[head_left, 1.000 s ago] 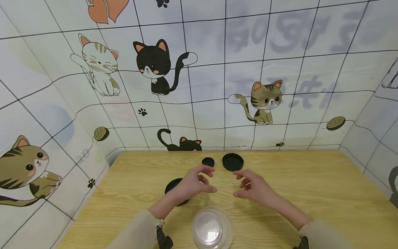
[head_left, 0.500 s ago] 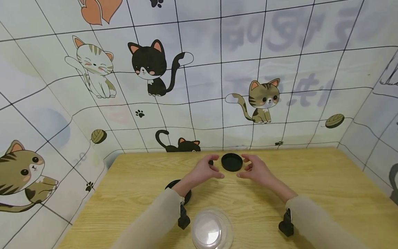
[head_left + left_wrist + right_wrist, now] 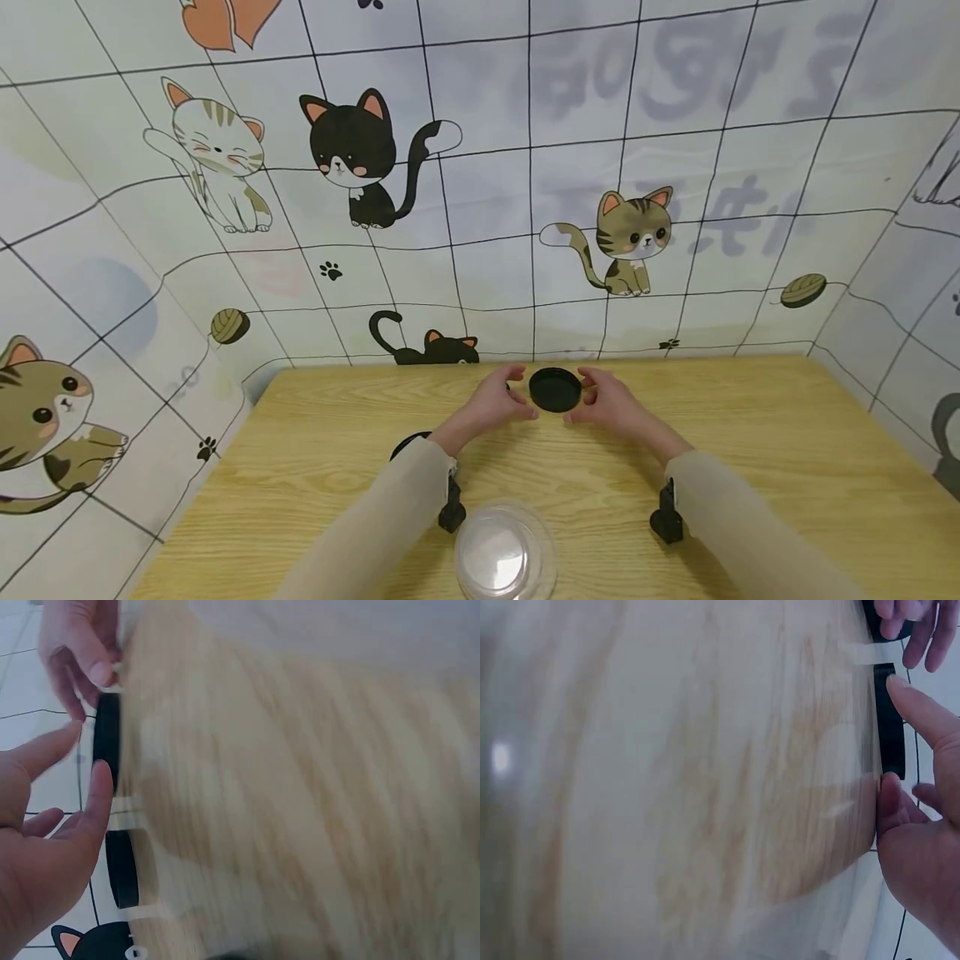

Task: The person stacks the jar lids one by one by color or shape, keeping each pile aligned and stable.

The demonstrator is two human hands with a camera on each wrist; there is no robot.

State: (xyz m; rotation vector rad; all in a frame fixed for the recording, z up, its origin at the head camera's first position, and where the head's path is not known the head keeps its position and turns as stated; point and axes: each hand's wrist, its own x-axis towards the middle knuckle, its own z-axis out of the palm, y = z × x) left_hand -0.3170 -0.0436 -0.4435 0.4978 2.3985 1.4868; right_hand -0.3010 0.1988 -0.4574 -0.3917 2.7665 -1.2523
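Note:
A shallow round black lid [image 3: 555,392] lies near the table's back edge, rim upward. My left hand [image 3: 498,402] is just to its left, thumb and fingers spread, with a small gap to the rim. On the other side, my right hand [image 3: 611,407] has its fingers close against the lid's right edge; whether they touch cannot be told. The right wrist view shows the lid [image 3: 891,724] edge-on beside the right hand [image 3: 930,825]. A smaller black lid [image 3: 124,870] stands out in the left wrist view; in the head view the left hand mostly hides it.
A clear round plastic container [image 3: 495,558] stands at the front middle of the wooden table [image 3: 750,467]. Another black lid [image 3: 408,443] lies to the left, partly behind the left forearm. A wall sheet printed with cats [image 3: 352,158] rises behind the back edge.
Both hands have reached forward to the back of the table and closed in on either side of the larger black lid. The view has shifted slightly; the lid appears still.

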